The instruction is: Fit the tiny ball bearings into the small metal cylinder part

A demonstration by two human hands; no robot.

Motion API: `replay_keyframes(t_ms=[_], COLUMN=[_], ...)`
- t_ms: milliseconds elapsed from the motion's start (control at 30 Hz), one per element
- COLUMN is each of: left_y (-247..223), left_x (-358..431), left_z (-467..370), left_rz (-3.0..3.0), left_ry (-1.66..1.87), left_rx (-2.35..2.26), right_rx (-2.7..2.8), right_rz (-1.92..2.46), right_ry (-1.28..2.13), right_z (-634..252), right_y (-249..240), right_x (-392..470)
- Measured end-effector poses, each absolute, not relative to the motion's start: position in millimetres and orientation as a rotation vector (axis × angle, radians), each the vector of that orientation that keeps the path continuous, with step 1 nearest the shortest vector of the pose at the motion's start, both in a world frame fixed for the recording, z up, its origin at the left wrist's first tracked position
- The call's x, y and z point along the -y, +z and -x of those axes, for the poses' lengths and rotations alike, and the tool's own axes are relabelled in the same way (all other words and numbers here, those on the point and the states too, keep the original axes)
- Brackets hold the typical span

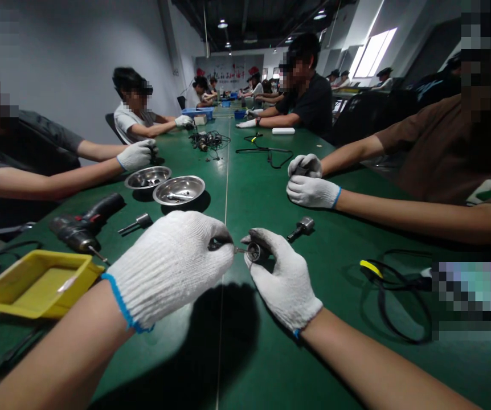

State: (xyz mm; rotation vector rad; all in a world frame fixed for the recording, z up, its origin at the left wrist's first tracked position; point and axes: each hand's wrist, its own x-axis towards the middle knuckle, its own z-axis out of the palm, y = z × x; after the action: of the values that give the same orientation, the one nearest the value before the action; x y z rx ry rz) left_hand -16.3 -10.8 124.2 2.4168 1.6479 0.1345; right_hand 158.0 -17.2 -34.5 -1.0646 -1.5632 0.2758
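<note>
Left hand [172,256]: in a white knitted glove with a blue cuff; its grip is closed, finger and thumb pinching a thin metal piece [240,250] that points right
Right hand [286,270]: gloved the same way; its grip is closed around a small round metal part [254,251], thumb and forefinger on either side
Round metal part: held above the middle of the green desk [331,353], its face turned toward the left hand, the thin piece's tip at its edge (too small to tell whether it goes in)
Loose metal parts: one stemmed piece [143,220] lies beyond the left hand, a similar stemmed part [305,225] beyond the right
Power drill [78,228]: on its side at the left, just behind a yellow tray [36,287]
Steel bowls [200,186]: two, side by side at the far left, small parts inside
Black cable [381,304]: looped at the right, with a yellow band [371,267]
Co-workers: one person's gloved hand [138,155] at left, another's gloved hands [311,192] at right
</note>
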Motion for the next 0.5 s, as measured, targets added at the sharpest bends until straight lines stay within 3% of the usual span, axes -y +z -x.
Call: replay_keyframes(t_ms=[500], left_y=[89], left_x=[-35], left_z=[44], left_rz=[-1.8], left_ry=[0.336], left_rx=[-1.339], right_rx=[1.411], right_rz=[1.099], right_ry=[0.437], right_z=[-154], right_y=[-30], right_x=[16])
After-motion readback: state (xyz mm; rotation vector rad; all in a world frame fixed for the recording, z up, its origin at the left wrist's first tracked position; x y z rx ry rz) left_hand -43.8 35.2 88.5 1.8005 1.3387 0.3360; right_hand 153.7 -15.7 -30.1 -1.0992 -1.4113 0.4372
